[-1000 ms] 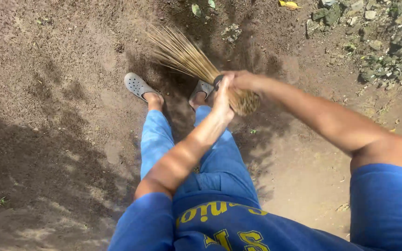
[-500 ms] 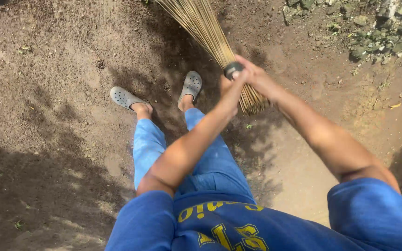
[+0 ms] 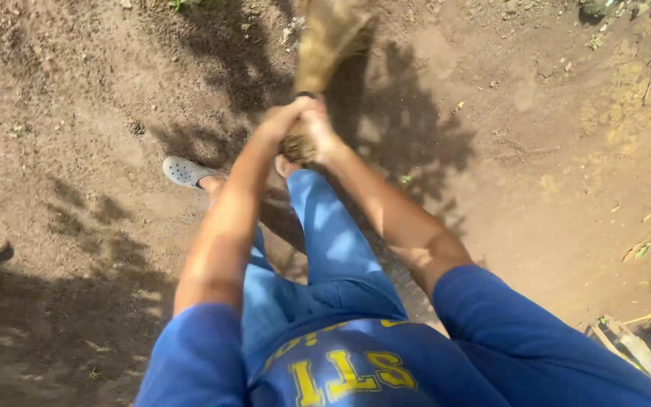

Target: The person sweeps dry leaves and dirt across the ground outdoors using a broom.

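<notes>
Head camera, looking down: a person in a blue shirt (image 3: 356,362) with yellow lettering and blue trousers (image 3: 325,241) grips a straw broom (image 3: 325,45) with both hands over bare dirt ground (image 3: 551,173). The left hand (image 3: 284,120) and the right hand (image 3: 322,136) are clamped side by side around the broom's bound neck, touching each other, directly above the person's knees. The broom's bristles, blurred, fan away from the hands toward the top edge of the view, and a short stub of the bundle shows just below the hands. A grey perforated clog (image 3: 184,172) rests on the dirt to the left of the broom's stub; the other foot is hidden behind the arms. Leaf shadows (image 3: 408,128) fall across the ground to the right of the broom. A few stones (image 3: 604,7) lie far right of the bristles, at the top corner.
</notes>
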